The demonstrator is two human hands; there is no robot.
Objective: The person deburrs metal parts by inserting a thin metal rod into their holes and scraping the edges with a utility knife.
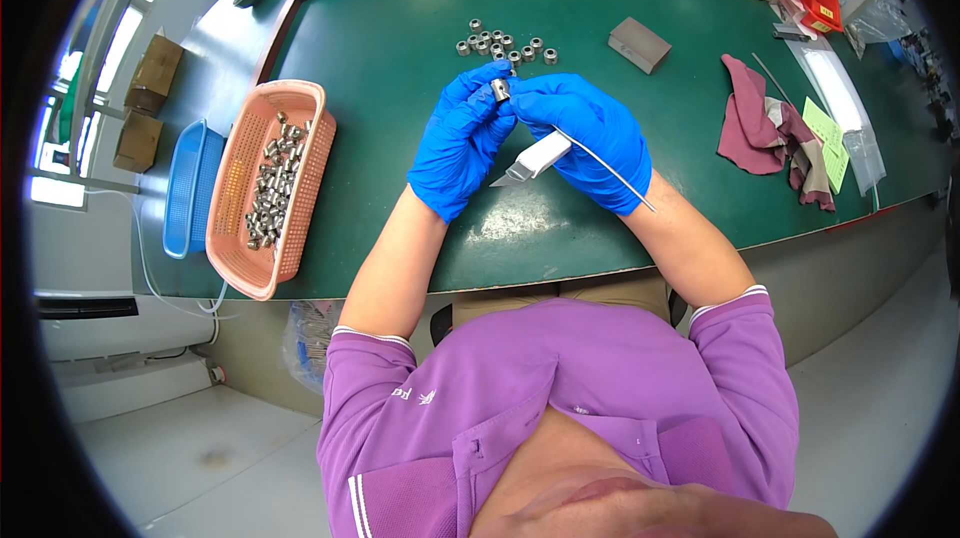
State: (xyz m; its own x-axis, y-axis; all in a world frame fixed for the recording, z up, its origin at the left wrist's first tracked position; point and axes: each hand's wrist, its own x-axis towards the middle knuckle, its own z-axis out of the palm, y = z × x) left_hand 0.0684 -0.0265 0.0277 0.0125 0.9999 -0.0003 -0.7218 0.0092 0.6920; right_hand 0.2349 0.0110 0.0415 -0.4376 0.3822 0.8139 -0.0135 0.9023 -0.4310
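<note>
In front of my chest, both gloved hands meet above the green table. Thumb and fingers of my left hand (455, 143) pinch a small shiny metal cylinder (500, 90) with a hole in its side. My right hand (590, 138) has its fingertips at the same cylinder. Tucked in that right hand is a white-handled utility knife (540, 156), its blade pointing down and left. A thin metal rod (612, 170) also sticks out of the right hand, toward the wrist. Just beyond my hands stands a loose group of similar metal cylinders (497, 38).
At left, a pink basket (316, 153) holds many small metal parts, with a blue basket (175, 188) beside it. A grey-brown block (640, 44) lies at the far right of my hands. Farther right are a maroon cloth (748, 128), a yellow-green paper (826, 143) and a plastic-wrapped strip (838, 88).
</note>
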